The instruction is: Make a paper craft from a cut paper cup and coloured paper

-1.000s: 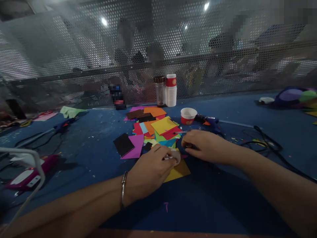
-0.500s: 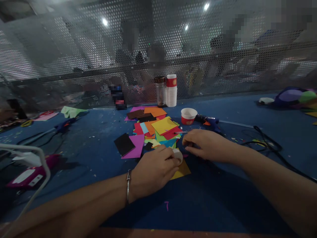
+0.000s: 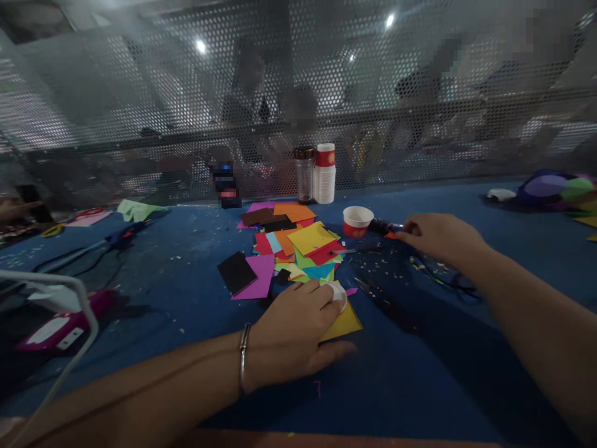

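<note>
My left hand (image 3: 303, 323) lies over a white round thing with a raised rim (image 3: 339, 297), on top of a yellow sheet of paper (image 3: 347, 323). Its fingers curl against the white thing while the thumb stretches out to the right; much of the thing is hidden under the hand. Farther right, my right hand (image 3: 441, 239) has its fingertips closed at a blue glue gun with an orange trigger (image 3: 392, 233), covering the gun's handle. Between the hands lie black-handled scissors (image 3: 385, 305). A red and white paper cup (image 3: 357, 223) stands beside the gun's front end.
Coloured paper sheets (image 3: 310, 239) are heaped in the middle. Behind them stand a clear bottle (image 3: 305, 177) and a stack of paper cups (image 3: 325, 177) before a perforated metal screen. A magenta power strip (image 3: 65, 323) lies left, near a white cable (image 3: 86, 311). A dark cord trails right.
My right hand has moved right and away from me to the glue gun, uncovering the scissors. My left hand stays at the white thing, its thumb now stretched out.
</note>
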`<state>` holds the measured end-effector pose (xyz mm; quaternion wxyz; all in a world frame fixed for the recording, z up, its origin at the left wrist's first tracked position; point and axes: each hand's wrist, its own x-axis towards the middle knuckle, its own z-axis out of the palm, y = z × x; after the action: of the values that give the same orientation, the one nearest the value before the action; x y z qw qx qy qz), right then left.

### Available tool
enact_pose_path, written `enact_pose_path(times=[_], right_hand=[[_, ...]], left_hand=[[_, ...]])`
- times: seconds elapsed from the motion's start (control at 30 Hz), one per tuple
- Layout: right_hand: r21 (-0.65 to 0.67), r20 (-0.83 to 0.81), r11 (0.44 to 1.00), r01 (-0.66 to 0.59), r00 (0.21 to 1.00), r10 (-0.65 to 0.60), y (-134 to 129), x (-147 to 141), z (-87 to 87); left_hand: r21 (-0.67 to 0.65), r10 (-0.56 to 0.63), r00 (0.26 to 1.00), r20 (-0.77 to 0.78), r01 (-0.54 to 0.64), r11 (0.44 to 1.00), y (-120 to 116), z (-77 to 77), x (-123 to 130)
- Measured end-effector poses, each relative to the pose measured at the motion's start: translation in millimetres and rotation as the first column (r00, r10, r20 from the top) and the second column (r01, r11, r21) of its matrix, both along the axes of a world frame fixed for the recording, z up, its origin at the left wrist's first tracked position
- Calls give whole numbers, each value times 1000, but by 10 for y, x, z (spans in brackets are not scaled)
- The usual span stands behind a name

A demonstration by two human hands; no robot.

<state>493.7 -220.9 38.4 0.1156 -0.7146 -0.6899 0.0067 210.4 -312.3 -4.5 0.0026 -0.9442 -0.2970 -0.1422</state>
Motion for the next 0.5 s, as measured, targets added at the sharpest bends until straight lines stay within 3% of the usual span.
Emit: enact_pose_path(times=[0.17,0.3,0.4,0.5], right_hand=[[-51,-164,996,74,983,-81,126,84,-92],[-104,-383,978,178,901,-205,150,60,-134],[-135,-608,959,250,743,-279,130,76,-161],[-79,-839,961,266,503,-208,121,129,-181]], left_hand=[[9,36,997,-67,-36,999,-79,18,20],[-3,47,998,-44,-47,999,-129,16,13],[-24,53,997,-47,-55,998,-141,6,9],[-22,70,995,-72,-72,997,-122,0,20]])
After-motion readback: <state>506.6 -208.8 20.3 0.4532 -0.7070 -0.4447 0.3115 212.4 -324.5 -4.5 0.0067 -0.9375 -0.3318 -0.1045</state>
